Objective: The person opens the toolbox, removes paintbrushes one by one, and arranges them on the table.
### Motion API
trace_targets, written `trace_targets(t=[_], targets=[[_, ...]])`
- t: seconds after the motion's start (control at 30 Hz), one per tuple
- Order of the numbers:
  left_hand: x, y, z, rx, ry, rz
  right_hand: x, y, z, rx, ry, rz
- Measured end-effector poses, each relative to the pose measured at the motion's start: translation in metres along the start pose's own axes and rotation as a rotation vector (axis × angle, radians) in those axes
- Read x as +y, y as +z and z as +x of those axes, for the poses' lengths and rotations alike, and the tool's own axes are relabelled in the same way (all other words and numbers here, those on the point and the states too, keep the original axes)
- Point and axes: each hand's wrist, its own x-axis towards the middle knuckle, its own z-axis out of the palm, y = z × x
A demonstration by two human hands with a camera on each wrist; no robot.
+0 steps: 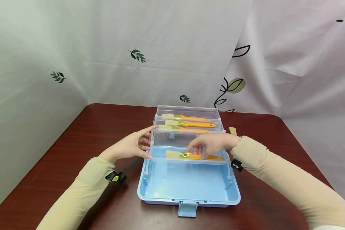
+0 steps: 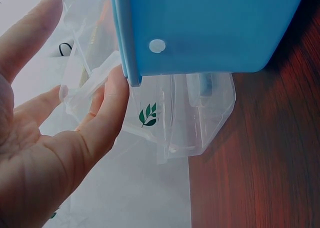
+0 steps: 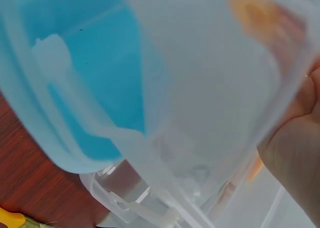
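A light blue toolbox (image 1: 189, 185) stands unlatched on the table, its clear trays fanned up and back in tiers. My left hand (image 1: 132, 145) holds the left end of the lowest clear tray (image 1: 172, 140), thumb at the front corner and fingers along the side; the left wrist view shows the thumb beside the blue wall. Inside that tray, my right hand (image 1: 211, 145) pinches the yellow handle of a paintbrush (image 1: 175, 154) whose pale bristles point left. Above it, several more paintbrushes (image 1: 189, 124) lie crosswise in the upper tiers. In the right wrist view, the tray hides the right fingertips.
On the dark red table (image 1: 112, 118), another paintbrush (image 1: 232, 130) lies right of the box, mostly hidden by my right arm; its yellow handle (image 3: 11, 218) shows in the right wrist view. The box's latch (image 1: 187, 209) hangs at the front. White curtains (image 1: 161, 73) surround the table.
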Motion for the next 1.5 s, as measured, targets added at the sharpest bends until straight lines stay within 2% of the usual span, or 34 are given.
trace_targets(t=[0.17, 0.73, 0.97, 1.2, 1.5], targets=[[0.000, 0.000, 0.000, 0.000, 0.001, -0.009, 0.002, -0.002, 0.004, -0.017, 0.024, 0.071], [-0.001, 0.000, -0.002, -0.008, 0.014, -0.024, 0.013, -0.005, 0.008, -0.081, 0.007, 0.372], [-0.001, 0.001, -0.001, -0.008, 0.009, -0.026, 0.012, -0.005, 0.006, -0.077, 0.012, 0.403], [-0.001, 0.001, -0.001, -0.003, 0.007, -0.012, 0.012, -0.006, 0.001, -0.090, -0.027, 0.460], [0.001, 0.000, -0.001, 0.000, -0.003, 0.015, 0.015, -0.010, -0.006, -0.028, -0.055, 0.547]])
